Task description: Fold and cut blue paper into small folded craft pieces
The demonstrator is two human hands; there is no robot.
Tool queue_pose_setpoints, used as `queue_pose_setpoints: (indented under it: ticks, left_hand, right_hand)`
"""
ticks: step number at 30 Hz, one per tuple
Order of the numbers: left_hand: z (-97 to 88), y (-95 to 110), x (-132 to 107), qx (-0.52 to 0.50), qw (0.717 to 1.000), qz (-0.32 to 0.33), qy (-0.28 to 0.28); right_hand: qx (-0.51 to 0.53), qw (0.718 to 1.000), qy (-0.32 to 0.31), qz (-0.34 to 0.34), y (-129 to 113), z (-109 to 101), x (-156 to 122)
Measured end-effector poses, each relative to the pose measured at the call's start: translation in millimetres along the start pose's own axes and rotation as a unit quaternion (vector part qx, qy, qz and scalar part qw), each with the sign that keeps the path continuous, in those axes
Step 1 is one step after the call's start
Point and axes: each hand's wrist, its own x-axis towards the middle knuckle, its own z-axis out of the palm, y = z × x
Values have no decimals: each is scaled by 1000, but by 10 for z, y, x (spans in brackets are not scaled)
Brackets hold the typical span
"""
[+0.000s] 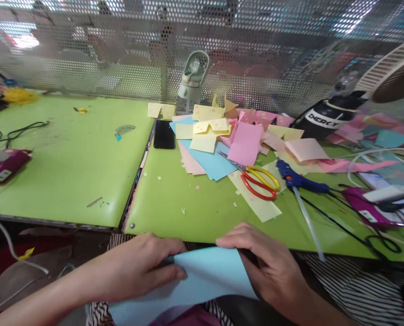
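Note:
A light blue sheet of paper [205,276] lies folded over my lap, just below the green table's near edge [202,226]. My left hand [144,267] presses down on the sheet's left side, fingers closed on it. The right hand [266,262] pinches the top right edge of the same sheet. Farther back on the table lie red and yellow scissors [259,179] and a blue glue gun [297,179] with a clear glue stick.
A heap of pink, yellow and blue paper [229,140] covers the table's middle. A black phone [164,134], a green water bottle [191,81] and a black bottle [327,118] stand behind it. Cables and a purple tool [368,206] lie right. A perforated metal screen closes the back.

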Motion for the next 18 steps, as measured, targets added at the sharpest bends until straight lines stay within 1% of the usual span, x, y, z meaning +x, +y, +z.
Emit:
queue_pose_setpoints:
  ticks: [4,7,10,14,18]
  left_hand:
    - [114,-68,-10,63,997,11,45]
    - [198,-86,-23,121,990,5,77]
    - [254,-75,-51,179,981,-22,71]
    - [267,-42,-77,220,973,-45,50]
    - [264,-18,-65,232,970,-35,62]
  right_hand:
    - [-6,999,4,38,-60,-10,-33]
    - [6,997,-9,71,-89,-14,-66]
    - [21,996,-30,84,-114,-47,-104]
    - [-9,996,-53,74,-151,-130,-145]
    - [-8,997,-47,57,-184,-122,-137]
